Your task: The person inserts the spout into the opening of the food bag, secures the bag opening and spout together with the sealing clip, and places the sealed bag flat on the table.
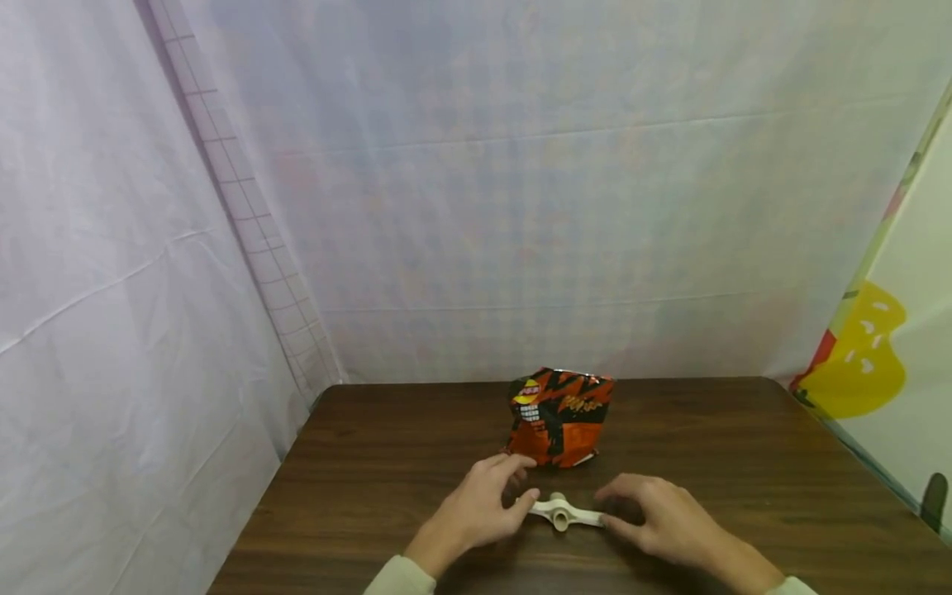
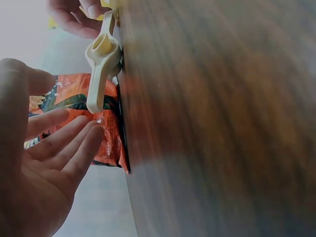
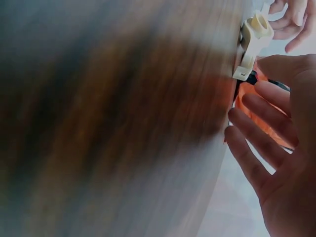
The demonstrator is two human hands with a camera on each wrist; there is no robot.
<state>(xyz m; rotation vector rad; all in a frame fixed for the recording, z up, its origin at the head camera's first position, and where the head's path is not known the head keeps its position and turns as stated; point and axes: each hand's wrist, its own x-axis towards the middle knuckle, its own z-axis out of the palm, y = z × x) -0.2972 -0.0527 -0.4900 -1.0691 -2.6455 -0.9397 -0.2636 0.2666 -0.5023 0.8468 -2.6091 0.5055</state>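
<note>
On the dark wooden table, a cream plastic piece (image 1: 560,517) with a round open tube in its middle and two narrow arms lies between my hands. My left hand (image 1: 479,506) is at its left end, the thumb close to the arm's tip. In the left wrist view that left hand (image 2: 54,153) has its fingers loosely extended, with nothing gripped. My right hand (image 1: 662,521) is at the other end, its thumb by the tip; whether it touches cannot be told. Relaxed, spread fingers of the right hand (image 3: 276,143) show in the right wrist view.
Just behind the plastic piece stands an orange and black snack bag (image 1: 561,421). White cloth (image 1: 521,207) hangs behind the table (image 1: 372,463) and along its left side. A yellow shape (image 1: 859,364) is on the right wall.
</note>
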